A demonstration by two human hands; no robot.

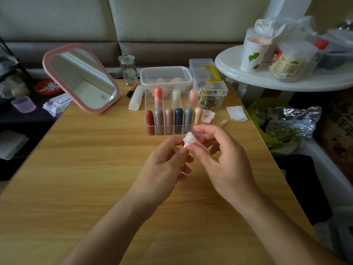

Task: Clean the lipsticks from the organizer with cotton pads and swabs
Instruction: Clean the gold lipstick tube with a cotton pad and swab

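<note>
Above the counter (95,169), just before the organizer (152,131), your right hand (225,161) pinches a pad (190,140) round a mostly hidden lipstick (197,134), while your left hand (164,165) curls its fingers (186,170) round its lower end. Nine more lipsticks (178,119) stand upright in the organizer's slots.

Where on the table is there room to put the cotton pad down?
Bare wood lies left of the left hand, between the mirror and the table's near edge. The back is crowded: mirror, jar, lidded box, organizer. Right of the organizer lie used pads and swabs.
</note>
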